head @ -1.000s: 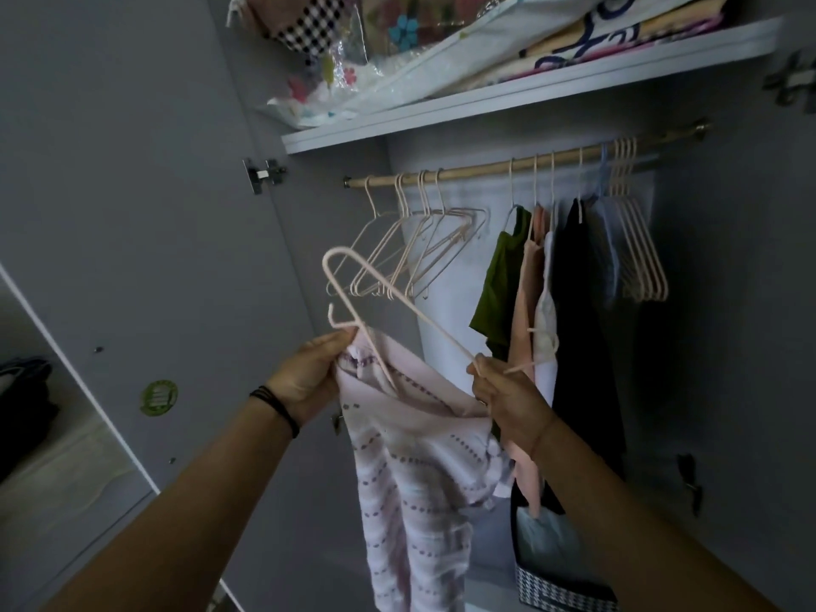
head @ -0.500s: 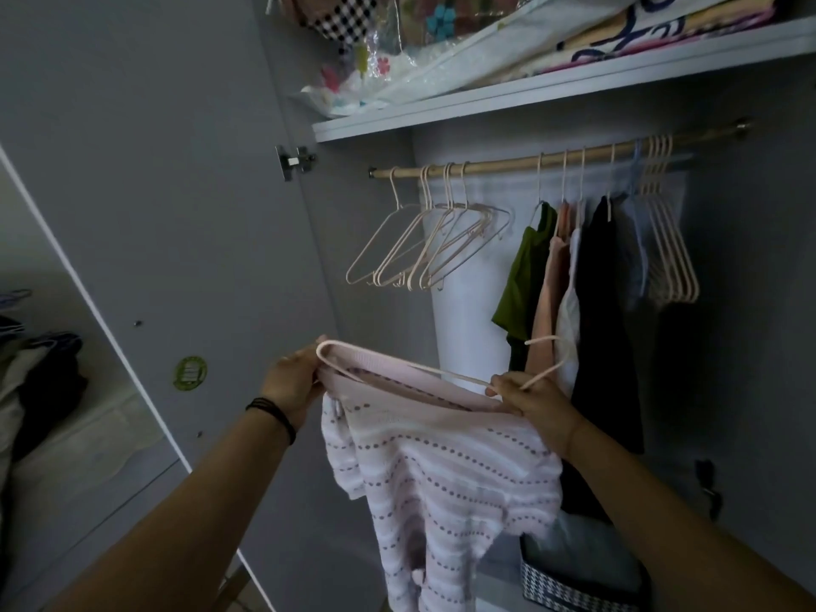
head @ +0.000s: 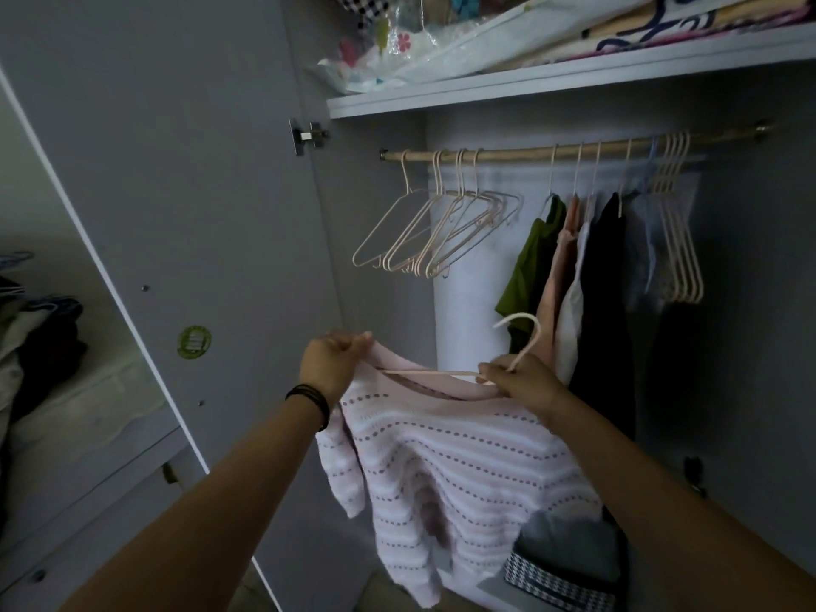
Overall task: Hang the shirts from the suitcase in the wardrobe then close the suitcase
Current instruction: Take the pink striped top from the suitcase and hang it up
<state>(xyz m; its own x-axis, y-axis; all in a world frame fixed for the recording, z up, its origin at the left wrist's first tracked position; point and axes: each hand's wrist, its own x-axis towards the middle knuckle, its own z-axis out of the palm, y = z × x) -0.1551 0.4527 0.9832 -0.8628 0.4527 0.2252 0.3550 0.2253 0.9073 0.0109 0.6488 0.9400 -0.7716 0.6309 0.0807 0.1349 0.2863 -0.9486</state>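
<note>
A pale pink striped shirt (head: 446, 470) hangs from a pink hanger (head: 525, 333) in front of the open wardrobe. My left hand (head: 329, 362) pinches the shirt's left shoulder over the hanger's end. My right hand (head: 519, 384) grips the hanger at the base of its hook, together with the shirt's neckline. The hook points up and to the left, well below the wooden rail (head: 574, 150). The suitcase is not in view.
Several empty pink hangers (head: 424, 231) hang at the rail's left and more empty hangers (head: 675, 227) at its right; hung clothes (head: 587, 276) fill the middle. Bagged bedding (head: 508, 33) lies on the shelf above. The open door (head: 185, 214) stands left; a checked basket (head: 561, 580) sits below.
The hanger has gone from steeply tilted to level inside the shirt's neckline. The shirt now spreads across it, and both hands have moved apart to the shoulder and the hook.
</note>
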